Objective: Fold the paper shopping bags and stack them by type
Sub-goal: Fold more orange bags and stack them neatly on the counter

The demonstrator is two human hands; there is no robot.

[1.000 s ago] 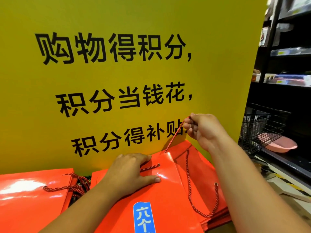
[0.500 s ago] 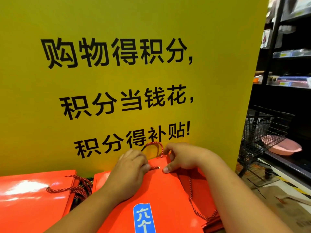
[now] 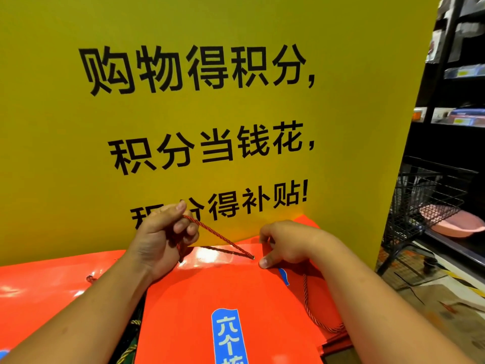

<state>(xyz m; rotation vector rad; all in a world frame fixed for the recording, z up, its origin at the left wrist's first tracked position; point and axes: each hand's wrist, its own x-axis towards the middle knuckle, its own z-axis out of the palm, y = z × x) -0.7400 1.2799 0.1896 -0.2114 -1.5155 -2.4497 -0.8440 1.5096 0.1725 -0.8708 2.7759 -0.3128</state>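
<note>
**Cord being dressed on top bag; stacking not closed out**

Step in hand: tidying the handle of the flattened bag [image 3: 223, 292] before it counts as stacked. The bag lies face up, logo toward me, on a pile [image 3: 338, 342] of like orange bags at the foot of the yellow sign [image 3: 183, 114]. A second pile [image 3: 52, 290] of orange bags lies just to its left.

Left hand [image 3: 162, 240]: raised off the bag, thumb and fingers pinching the handle [image 3: 217, 236]. The cord runs taut, slanting down to the right eyelet [image 3: 252, 257].

Right hand [image 3: 288, 245]: at the bag's top edge just beside that eyelet. Thumb pressed on the front face, other fingers curled over the rim. I read it as a pinch on the edge, bracing the bag against the pull. What the fingers do behind the rim is hidden.

Judgement: the bag looks flat already; the cord is what remains. The next move calls for slackening the cord and laying it flat at the mouth without lifting the panel. Too hard a pull could crease the glossy edge or skew the bag off the pile. A loop [image 3: 315, 316] from a lower bag hangs out at the right and likely needs the same.
</note>
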